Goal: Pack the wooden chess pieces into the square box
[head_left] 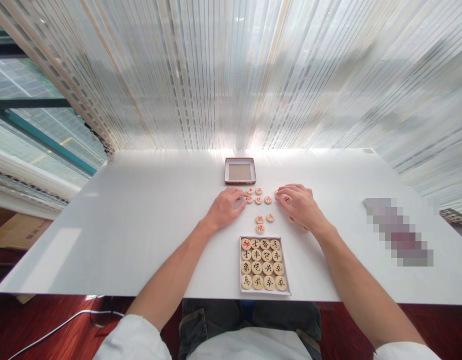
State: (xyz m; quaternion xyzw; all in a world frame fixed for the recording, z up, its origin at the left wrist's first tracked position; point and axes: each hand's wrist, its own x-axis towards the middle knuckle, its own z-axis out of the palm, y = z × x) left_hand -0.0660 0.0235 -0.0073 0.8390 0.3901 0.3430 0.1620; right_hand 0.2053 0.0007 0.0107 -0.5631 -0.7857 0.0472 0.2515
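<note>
Both hands rest on a white table [140,220] among loose round wooden chess pieces with red characters [258,200]. My left hand [226,206] lies palm down, fingers curled, its fingertips touching pieces near its right side. My right hand [299,204] lies palm down with curled fingers over a red-marked piece [287,199]; more pieces peek out beneath its wrist. Three loose pieces [264,223] lie between the hands, nearer me. A shallow box [264,265] at the table's near edge holds several pieces in rows, mostly black-marked.
An empty box lid [240,171] sits beyond the hands, toward the table's far edge. A blurred-out object [399,231] lies at the right. A striped curtain hangs behind the table. A cable [58,327] runs across the red floor at lower left.
</note>
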